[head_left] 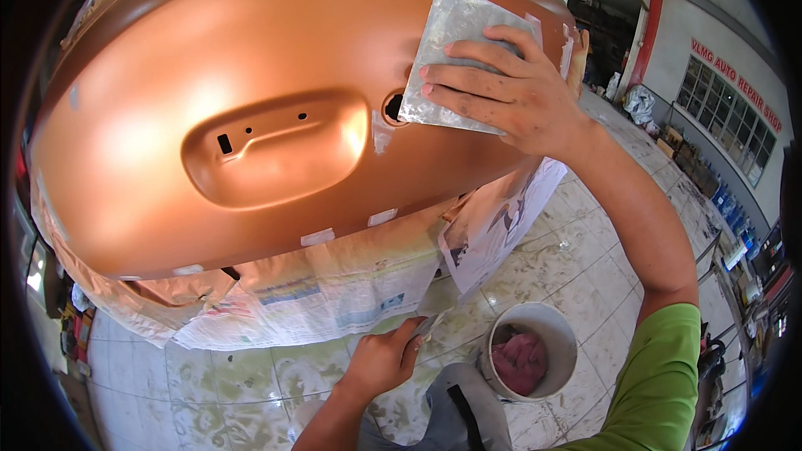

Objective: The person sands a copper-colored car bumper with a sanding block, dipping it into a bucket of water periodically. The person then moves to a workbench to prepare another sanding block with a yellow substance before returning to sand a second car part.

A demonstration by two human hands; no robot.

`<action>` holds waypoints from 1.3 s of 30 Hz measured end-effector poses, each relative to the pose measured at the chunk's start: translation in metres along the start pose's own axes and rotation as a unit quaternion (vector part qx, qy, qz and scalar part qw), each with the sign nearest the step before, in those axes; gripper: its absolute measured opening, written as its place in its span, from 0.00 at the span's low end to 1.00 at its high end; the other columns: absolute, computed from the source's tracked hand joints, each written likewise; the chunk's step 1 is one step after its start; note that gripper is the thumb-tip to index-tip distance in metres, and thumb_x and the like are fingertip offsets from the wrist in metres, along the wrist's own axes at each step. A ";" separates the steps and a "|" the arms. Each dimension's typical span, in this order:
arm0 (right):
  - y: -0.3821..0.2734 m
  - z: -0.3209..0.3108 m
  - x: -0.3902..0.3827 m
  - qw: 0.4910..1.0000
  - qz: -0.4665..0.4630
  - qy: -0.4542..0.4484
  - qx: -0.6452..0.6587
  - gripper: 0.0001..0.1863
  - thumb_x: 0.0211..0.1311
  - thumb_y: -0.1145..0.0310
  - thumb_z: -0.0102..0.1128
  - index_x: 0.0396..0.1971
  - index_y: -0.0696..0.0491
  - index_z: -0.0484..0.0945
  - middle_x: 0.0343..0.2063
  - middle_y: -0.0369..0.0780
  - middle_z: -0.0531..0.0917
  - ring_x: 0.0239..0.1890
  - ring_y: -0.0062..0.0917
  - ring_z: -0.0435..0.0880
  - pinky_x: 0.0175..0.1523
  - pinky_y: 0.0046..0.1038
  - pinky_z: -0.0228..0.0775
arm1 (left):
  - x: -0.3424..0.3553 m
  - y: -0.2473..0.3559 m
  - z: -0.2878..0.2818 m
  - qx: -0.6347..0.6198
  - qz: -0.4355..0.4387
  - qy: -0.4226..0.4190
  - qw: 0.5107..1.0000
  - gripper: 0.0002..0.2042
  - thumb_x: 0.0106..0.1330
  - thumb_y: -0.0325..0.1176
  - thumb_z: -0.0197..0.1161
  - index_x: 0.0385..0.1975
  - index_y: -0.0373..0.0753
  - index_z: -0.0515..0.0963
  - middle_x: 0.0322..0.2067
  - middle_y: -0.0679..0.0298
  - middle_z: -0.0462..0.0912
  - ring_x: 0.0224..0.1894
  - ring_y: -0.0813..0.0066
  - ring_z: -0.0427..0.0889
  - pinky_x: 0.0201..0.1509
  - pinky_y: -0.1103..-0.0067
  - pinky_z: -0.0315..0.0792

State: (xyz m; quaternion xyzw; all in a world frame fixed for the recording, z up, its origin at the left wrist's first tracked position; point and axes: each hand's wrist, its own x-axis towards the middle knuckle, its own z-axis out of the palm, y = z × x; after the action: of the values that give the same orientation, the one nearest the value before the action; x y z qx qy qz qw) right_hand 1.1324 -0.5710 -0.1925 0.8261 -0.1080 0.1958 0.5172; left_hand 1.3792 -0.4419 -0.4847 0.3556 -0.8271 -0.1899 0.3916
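Observation:
My right hand (522,92) is at the upper right with its fingers laid across a flat grey plate (455,42), whose surface is smeared and scuffed. The thumb is hidden. Behind the plate is a copper-orange car body panel (276,50); whether the two touch, I cannot tell. The plate's lower left corner partly covers a round hole (395,107) in the panel. Lower down, my left hand (384,359) is closed around a small putty knife (432,323), its blade pointing up and to the right, below the panel.
Masking paper (317,309) hangs under the panel, which has a recessed handle pocket (276,150) and several pale patches. A white bucket (568,342) with a pink cloth (520,363) stands on the smeared tile floor (576,259) beside my knee. Bottles (735,221) line the right wall.

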 end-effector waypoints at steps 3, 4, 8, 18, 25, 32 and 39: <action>0.004 0.004 -0.004 1.000 -0.015 -0.008 -0.010 0.20 0.60 0.70 0.62 0.53 0.44 0.85 0.57 0.27 0.84 0.62 0.27 0.78 0.69 0.40 0.61 | 0.003 0.004 0.000 -0.009 -0.019 -0.018 1.000 0.15 0.69 0.29 0.63 0.55 0.40 0.77 0.28 0.53 0.85 0.27 0.49 0.85 0.32 0.62 0.79; 0.004 0.005 -0.007 1.000 -0.019 -0.007 -0.016 0.20 0.60 0.70 0.61 0.53 0.44 0.85 0.58 0.27 0.84 0.62 0.27 0.78 0.69 0.40 0.62 | 0.003 0.007 -0.002 -0.016 -0.037 -0.034 0.999 0.16 0.67 0.28 0.64 0.54 0.39 0.77 0.29 0.50 0.85 0.31 0.47 0.85 0.35 0.61 0.79; 0.007 -0.001 -0.019 0.999 -0.030 -0.038 -0.005 0.24 0.57 0.70 0.58 0.56 0.44 0.83 0.60 0.27 0.81 0.65 0.25 0.76 0.70 0.41 0.61 | 0.002 0.001 0.002 0.001 0.001 -0.020 1.000 0.16 0.69 0.30 0.63 0.55 0.41 0.77 0.28 0.56 0.86 0.23 0.54 0.84 0.27 0.64 0.79; 0.000 0.000 -0.004 0.999 -0.023 -0.022 -0.021 0.23 0.60 0.69 0.59 0.57 0.45 0.84 0.59 0.29 0.83 0.64 0.28 0.77 0.70 0.41 0.60 | -0.002 0.010 -0.001 -0.001 -0.014 -0.034 0.999 0.16 0.69 0.30 0.63 0.56 0.41 0.77 0.28 0.56 0.86 0.23 0.53 0.84 0.27 0.64 0.78; 0.001 -0.023 -0.047 0.996 0.016 -0.093 -0.011 0.29 0.50 0.75 0.59 0.57 0.48 0.82 0.63 0.30 0.80 0.65 0.30 0.75 0.69 0.43 0.61 | -0.005 0.019 -0.008 -0.056 -0.012 0.047 0.997 0.15 0.72 0.29 0.61 0.57 0.39 0.75 0.28 0.55 0.86 0.24 0.56 0.86 0.31 0.70 0.80; -0.165 -0.069 -0.067 0.805 0.312 0.068 0.500 0.35 0.55 0.89 0.51 0.65 0.54 0.67 0.63 0.52 0.73 0.65 0.46 0.73 0.69 0.44 0.65 | 0.050 0.059 -0.006 -0.447 -0.029 0.434 0.782 0.16 0.77 0.28 0.57 0.62 0.34 0.70 0.55 0.61 0.79 0.56 0.76 0.76 0.63 0.75 0.68; -0.198 -0.048 -0.103 0.805 0.311 0.052 0.503 0.35 0.45 0.91 0.58 0.57 0.48 0.73 0.59 0.47 0.72 0.68 0.46 0.69 0.72 0.50 0.61 | 0.073 0.090 -0.002 -0.493 -0.074 0.393 0.773 0.16 0.77 0.26 0.57 0.62 0.34 0.71 0.54 0.62 0.80 0.55 0.76 0.78 0.62 0.76 0.70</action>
State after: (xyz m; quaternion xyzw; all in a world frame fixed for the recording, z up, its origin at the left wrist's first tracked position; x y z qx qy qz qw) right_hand 1.1055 -0.4429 -0.3796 0.8810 -0.2185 0.4161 -0.0543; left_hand 1.3094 -0.4351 -0.3929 0.2171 -0.3653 -0.4437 0.7890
